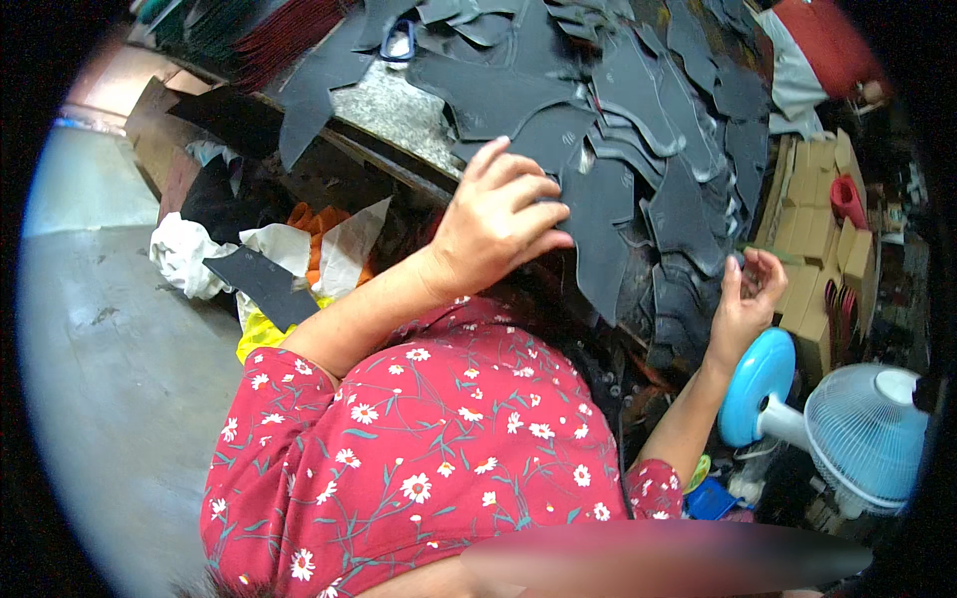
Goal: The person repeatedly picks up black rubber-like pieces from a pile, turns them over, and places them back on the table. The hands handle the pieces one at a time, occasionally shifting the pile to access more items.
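Observation:
Over the near edge of the table, my left hand (503, 214) is raised with its fingers apart and bent, holding nothing I can see. Beneath and beyond it lie black flat cut pieces (598, 214) of sheet material, overlapping in layers, some with pale lines along their edges. To the right of the pile, my right hand (750, 294) has its fingers curled in toward the thumb. A thin greenish strip (776, 255) shows by its fingertips; whether the hand grips it is unclear. A small blue-rimmed object (398, 42) rests at the back of the table.
A blue and white fan (862, 434) lies tipped at the right, its round base (756, 387) near my right forearm. Cardboard boxes (812, 229) stand beyond. White cloth (189, 254) and scraps lie left of the table, by the grey floor (130, 399).

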Demonstrator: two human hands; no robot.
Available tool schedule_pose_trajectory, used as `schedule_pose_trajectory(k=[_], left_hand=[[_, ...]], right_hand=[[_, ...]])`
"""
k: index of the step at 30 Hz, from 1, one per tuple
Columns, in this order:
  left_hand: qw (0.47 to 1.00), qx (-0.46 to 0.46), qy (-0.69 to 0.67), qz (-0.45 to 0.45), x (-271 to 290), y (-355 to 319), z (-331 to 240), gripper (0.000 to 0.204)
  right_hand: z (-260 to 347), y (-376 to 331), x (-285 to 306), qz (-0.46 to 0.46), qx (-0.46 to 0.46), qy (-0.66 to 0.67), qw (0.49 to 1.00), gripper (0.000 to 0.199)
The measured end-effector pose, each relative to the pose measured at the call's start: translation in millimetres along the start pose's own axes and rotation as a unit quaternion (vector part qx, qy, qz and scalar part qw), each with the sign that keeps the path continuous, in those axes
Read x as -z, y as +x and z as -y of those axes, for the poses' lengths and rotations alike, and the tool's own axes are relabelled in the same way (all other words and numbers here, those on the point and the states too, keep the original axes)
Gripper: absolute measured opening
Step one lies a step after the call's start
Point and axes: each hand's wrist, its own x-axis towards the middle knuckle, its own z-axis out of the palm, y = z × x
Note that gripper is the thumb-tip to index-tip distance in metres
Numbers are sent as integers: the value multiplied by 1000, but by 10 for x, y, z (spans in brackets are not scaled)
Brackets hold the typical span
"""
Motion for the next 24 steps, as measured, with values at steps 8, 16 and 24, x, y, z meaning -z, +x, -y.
schedule_pose_trajectory(k=[8, 16, 24], left_hand=[[998, -4, -47, -31, 52, 10, -22, 24], [995, -60, -81, 20, 124, -4, -286, 33], [991, -88, -84, 54, 342, -116, -151, 45]], right_hand=[[407, -230, 60, 249, -125, 178, 944, 18], [742, -451, -250, 357, -261, 412, 797, 59], [731, -511, -74, 331, -182, 397, 836, 59]])
